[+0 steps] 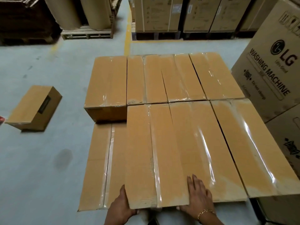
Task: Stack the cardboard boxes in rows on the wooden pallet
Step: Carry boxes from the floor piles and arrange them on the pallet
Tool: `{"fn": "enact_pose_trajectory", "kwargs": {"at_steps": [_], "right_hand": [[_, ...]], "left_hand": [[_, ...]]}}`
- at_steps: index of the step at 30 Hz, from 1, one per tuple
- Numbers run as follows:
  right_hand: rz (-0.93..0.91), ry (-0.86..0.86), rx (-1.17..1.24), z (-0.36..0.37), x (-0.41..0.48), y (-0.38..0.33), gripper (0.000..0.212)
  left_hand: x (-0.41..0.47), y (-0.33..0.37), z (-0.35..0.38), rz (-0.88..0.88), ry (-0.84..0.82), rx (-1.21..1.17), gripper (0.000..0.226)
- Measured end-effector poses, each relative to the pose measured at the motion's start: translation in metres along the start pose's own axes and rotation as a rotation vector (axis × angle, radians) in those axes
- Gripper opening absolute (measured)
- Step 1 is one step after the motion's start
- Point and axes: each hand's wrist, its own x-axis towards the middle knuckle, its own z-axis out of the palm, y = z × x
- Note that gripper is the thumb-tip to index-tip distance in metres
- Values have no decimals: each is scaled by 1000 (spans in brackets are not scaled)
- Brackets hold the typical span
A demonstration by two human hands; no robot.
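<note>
Several taped cardboard boxes lie in rows in a stack in front of me; the pallet under them is hidden. I grip the near end of one long box (pixel 146 151) in the upper layer's front row. My left hand (pixel 121 203) clasps its near left corner, and my right hand (pixel 197 194) rests flat on its near right corner with fingers spread. To its left a box (pixel 103 164) lies one layer lower. Behind that one, a box (pixel 106 85) sits at the top level. More boxes (pixel 186 78) fill the back row.
A single small box (pixel 34 107) lies on the grey floor to the left. Tall washing machine cartons (pixel 274 70) stand close on the right. Pallets with paper rolls (pixel 87 34) and large cartons (pixel 162 15) line the far side beyond a yellow floor line.
</note>
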Motion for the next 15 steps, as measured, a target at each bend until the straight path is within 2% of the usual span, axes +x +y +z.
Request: {"fn": "enact_pose_trajectory", "kwargs": {"at_steps": [3, 7, 15], "right_hand": [[5, -35, -27, 3, 5, -3, 138], [8, -59, -83, 9, 10, -6, 139], [1, -21, -166, 21, 11, -7, 134]], "left_hand": [[8, -1, 5, -46, -33, 42, 138], [12, -5, 18, -89, -19, 70, 133], [15, -11, 27, -127, -19, -1, 134]]}}
